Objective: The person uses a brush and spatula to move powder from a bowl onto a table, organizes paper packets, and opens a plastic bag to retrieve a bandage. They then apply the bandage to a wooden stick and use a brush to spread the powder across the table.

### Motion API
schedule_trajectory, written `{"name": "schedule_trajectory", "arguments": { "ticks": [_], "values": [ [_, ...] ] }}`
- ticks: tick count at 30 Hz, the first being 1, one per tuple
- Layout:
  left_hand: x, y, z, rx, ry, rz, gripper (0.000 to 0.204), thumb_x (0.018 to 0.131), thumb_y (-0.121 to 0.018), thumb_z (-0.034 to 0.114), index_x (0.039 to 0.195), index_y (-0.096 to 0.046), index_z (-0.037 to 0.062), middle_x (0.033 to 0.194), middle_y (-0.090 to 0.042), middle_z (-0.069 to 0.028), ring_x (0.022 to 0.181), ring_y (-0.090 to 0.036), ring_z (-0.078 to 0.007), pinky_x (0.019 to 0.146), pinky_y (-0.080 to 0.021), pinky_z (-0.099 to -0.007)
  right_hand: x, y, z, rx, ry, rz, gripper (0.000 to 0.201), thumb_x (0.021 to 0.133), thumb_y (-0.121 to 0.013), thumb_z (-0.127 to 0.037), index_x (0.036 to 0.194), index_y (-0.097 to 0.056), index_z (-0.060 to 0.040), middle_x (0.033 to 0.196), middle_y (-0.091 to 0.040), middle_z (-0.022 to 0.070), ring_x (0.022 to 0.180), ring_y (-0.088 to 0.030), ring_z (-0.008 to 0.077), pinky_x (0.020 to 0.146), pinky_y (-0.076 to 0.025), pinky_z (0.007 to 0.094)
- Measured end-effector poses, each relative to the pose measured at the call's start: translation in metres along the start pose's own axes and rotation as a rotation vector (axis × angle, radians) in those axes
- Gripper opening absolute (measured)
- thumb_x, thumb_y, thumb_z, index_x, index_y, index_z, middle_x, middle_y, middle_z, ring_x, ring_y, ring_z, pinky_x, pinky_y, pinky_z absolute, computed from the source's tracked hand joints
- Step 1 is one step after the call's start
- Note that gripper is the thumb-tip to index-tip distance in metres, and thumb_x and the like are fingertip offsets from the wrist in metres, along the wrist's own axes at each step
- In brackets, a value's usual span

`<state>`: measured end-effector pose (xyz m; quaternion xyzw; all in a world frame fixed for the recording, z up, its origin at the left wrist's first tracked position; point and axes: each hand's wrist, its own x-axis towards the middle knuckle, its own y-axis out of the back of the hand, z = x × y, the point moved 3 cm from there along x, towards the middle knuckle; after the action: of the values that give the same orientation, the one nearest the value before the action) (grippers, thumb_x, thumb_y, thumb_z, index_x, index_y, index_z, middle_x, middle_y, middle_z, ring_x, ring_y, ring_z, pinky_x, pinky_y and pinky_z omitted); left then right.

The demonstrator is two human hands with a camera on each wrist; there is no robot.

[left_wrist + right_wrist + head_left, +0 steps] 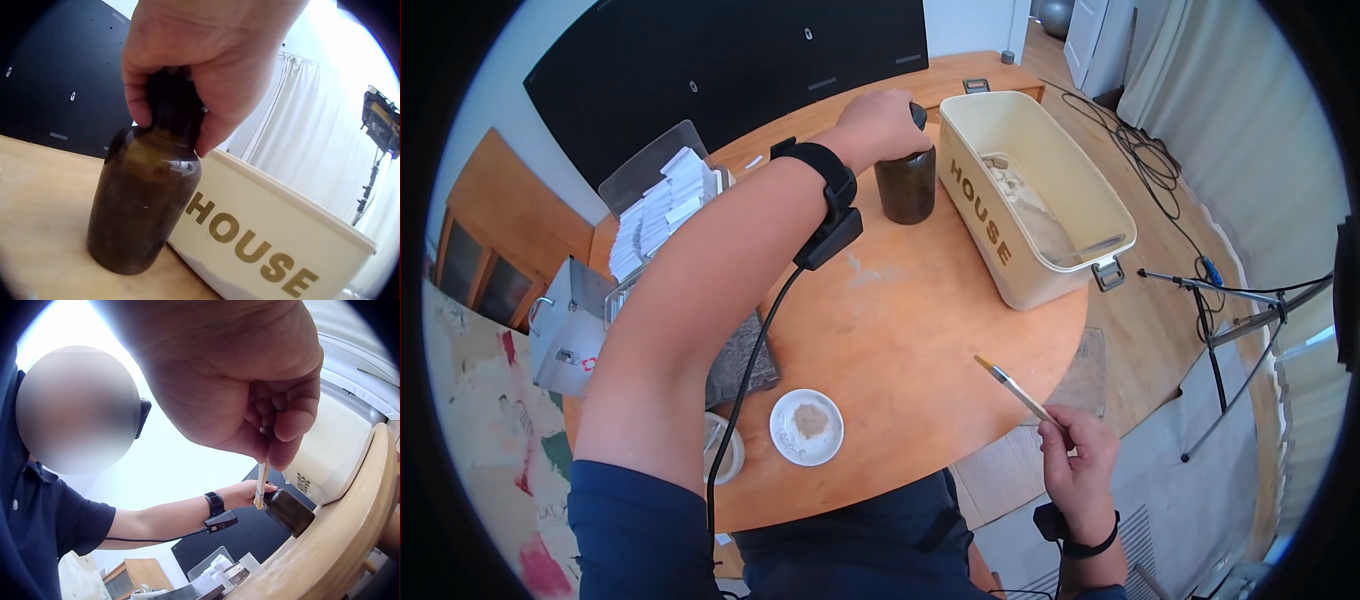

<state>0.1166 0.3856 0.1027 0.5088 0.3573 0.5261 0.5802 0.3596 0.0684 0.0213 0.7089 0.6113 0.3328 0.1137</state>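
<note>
My left hand point(880, 125) reaches over the far side of the table and grips a dark brown glass bottle point(907, 190) by its neck and stopper. In the left wrist view the thumb and fingers wrap the neck, and the bottle point(140, 209) is upright on the tabletop. A slim paintbrush point(1022, 395) is pinched between thumb and fingers of my right hand point(1083, 462), beyond the near right table edge. Its bristles point up and left, over the table. A shallow white dish point(830, 442) with a patch of sandy matter lies near the front edge.
Right of the bottle stands a cream tub point(1080, 165) marked HOUSE, holding pale debris. Papers point(662, 205) fill a tray at the left, near a metal case point(560, 345) and a dark slab point(745, 365). A black panel point(740, 75) stands behind. A tripod point(1215, 350) and cables are on the floor.
</note>
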Motion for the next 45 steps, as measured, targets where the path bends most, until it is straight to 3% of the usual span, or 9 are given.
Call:
{"name": "schedule_trajectory", "arguments": {
  "ticks": [4,10,11,16,28,31,37,40,45],
  "values": [
    [0.007,-0.002,0.004,0.034,-0.011,-0.088,0.073,0.067,-0.077,0.040,0.123,-0.054,-0.0013,0.111,-0.063,-0.0215,0.103,-0.062,-0.0334,0.085,-0.051,-0.0372,0.002,-0.002,0.001,-0.010,0.006,-0.007,0.009,0.080,-0.065,0.003,0.090,-0.066,0.0002,0.065,-0.058,0.0085,0.049,-0.053,0.0154,0.046,-0.041,0.0263],
    [-0.008,0.031,-0.028,-0.089,0.035,0.016,0.101,0.074,-0.070,0.060,0.137,-0.035,-0.0097,0.123,-0.054,-0.0302,0.113,-0.057,-0.0364,0.094,-0.047,-0.0385,0.002,-0.004,0.004,0.002,0.014,0.028,0.010,0.081,-0.065,0.003,0.090,-0.065,0.0004,0.066,-0.059,0.0089,0.049,-0.053,0.0154,0.046,-0.041,0.0256],
    [-0.007,0.036,-0.050,-0.098,0.032,0.092,0.090,0.077,-0.067,0.060,0.134,-0.042,-0.0065,0.117,-0.059,-0.0264,0.109,-0.060,-0.0326,0.091,-0.048,-0.0372,0.001,-0.003,0.006,0.016,0.010,0.012,0.010,0.081,-0.064,0.003,0.091,-0.065,0.0006,0.066,-0.059,0.0093,0.049,-0.052,0.0155,0.046,-0.040,0.0257],
    [-0.041,0.039,-0.127,0.185,0.049,-0.293,0.065,0.078,-0.071,0.047,0.120,-0.056,-0.0010,0.109,-0.064,-0.0210,0.102,-0.062,-0.0309,0.083,-0.050,-0.0368,0.003,-0.002,0.004,0.041,0.012,0.009,0.010,0.081,-0.064,0.004,0.091,-0.064,0.0016,0.065,-0.057,0.0089,0.049,-0.052,0.0150,0.046,-0.040,0.0257],
    [-0.085,-0.020,-0.128,0.331,0.022,-0.409,0.049,0.072,-0.073,0.025,0.112,-0.061,-0.0006,0.112,-0.063,-0.0223,0.104,-0.059,-0.0364,0.088,-0.048,-0.0409,-0.001,0.003,-0.004,0.023,0.015,0.019,0.010,0.081,-0.064,0.004,0.091,-0.064,0.0022,0.066,-0.058,0.0088,0.050,-0.052,0.0141,0.047,-0.041,0.0251],
    [-0.094,-0.012,-0.104,0.208,0.101,-0.246,0.042,0.074,-0.071,0.018,0.111,-0.060,0.0018,0.106,-0.063,-0.0200,0.100,-0.061,-0.0353,0.085,-0.049,-0.0392,-0.002,0.004,-0.002,0.013,0.006,0.012,0.010,0.081,-0.064,0.004,0.091,-0.064,0.0021,0.067,-0.059,0.0089,0.051,-0.053,0.0142,0.047,-0.042,0.0245],
    [-0.111,-0.040,0.004,-0.133,-0.470,-0.045,0.037,0.074,-0.068,0.014,0.109,-0.061,0.0048,0.097,-0.059,-0.0178,0.098,-0.058,-0.0347,0.086,-0.048,-0.0401,-0.006,0.004,-0.002,0.044,-0.023,0.040,0.011,0.081,-0.063,0.005,0.092,-0.064,0.0019,0.069,-0.060,0.0088,0.053,-0.056,0.0142,0.049,-0.043,0.0239],
    [-0.112,-0.062,0.048,-0.213,-0.513,-0.061,0.027,0.075,-0.065,0.014,0.098,-0.061,0.0016,0.093,-0.059,-0.0185,0.094,-0.058,-0.0355,0.081,-0.049,-0.0420,-0.013,0.010,0.000,0.035,-0.049,0.052,0.010,0.082,-0.062,0.004,0.091,-0.064,0.0018,0.069,-0.060,0.0092,0.054,-0.057,0.0144,0.050,-0.044,0.0246],
    [-0.109,-0.096,0.062,-0.208,-0.490,-0.009,0.021,0.079,-0.063,0.015,0.092,-0.058,-0.0013,0.094,-0.060,-0.0192,0.093,-0.059,-0.0363,0.080,-0.049,-0.0440,-0.026,0.018,0.010,-0.003,-0.082,0.062,0.009,0.082,-0.061,0.003,0.091,-0.063,0.0023,0.070,-0.060,0.0097,0.055,-0.058,0.0150,0.051,-0.045,0.0249]
  ]
}}
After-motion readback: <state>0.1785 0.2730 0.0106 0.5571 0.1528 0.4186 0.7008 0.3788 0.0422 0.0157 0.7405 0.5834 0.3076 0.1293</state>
